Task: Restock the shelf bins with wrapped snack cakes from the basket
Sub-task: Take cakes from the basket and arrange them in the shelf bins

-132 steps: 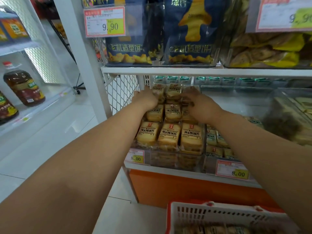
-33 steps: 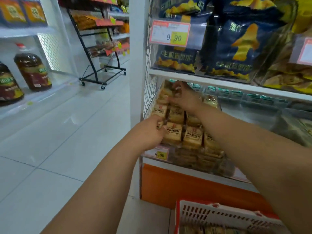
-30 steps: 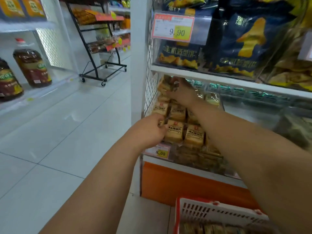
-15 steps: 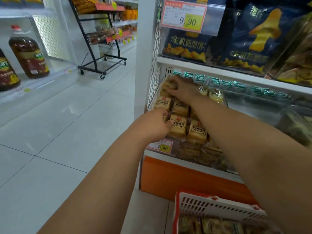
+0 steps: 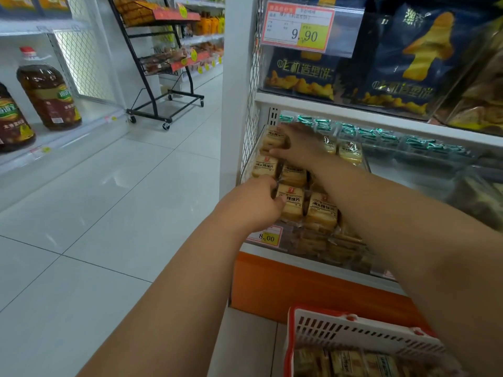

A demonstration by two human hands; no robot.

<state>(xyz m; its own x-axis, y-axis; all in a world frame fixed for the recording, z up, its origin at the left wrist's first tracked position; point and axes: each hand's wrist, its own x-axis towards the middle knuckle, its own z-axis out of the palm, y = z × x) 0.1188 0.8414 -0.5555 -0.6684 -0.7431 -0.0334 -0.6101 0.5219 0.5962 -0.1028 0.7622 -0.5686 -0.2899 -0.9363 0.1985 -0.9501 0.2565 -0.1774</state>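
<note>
Bare skin only, no gloves or sleeves. Left hand is at near-left corner of the clear shelf bin, fingers curled against a front-row snack cake; whether it grips the pack or just presses it, cannot tell, fingertips hidden behind the knuckles. Right hand reaches further in, toward far-left of the same bin, thumb and fingers closed round a wrapped cake at the back row. That pack sits tilted, just beside the wire mesh side panel.

Bin holds yellow-brown wrapped cakes in rows w/ printed labels, stacked several deep; lower layers visible thru the clear front. Price tag reading 8.00 is fixed to bin front, partly covered by left wrist. More cakes of same type lie right of the right hand.

Far end of shelf: row of green-wrapped items. Shelf above: dark blue snack bags behind a 9.90 tag.

Basket, white w/ red rim, at bottom right below the shelf's orange base; more wrapped cakes inside it, blurred.

Left side, across the tiled aisle: oil bottles on a white shelf, black wheeled rack beyond.
</note>
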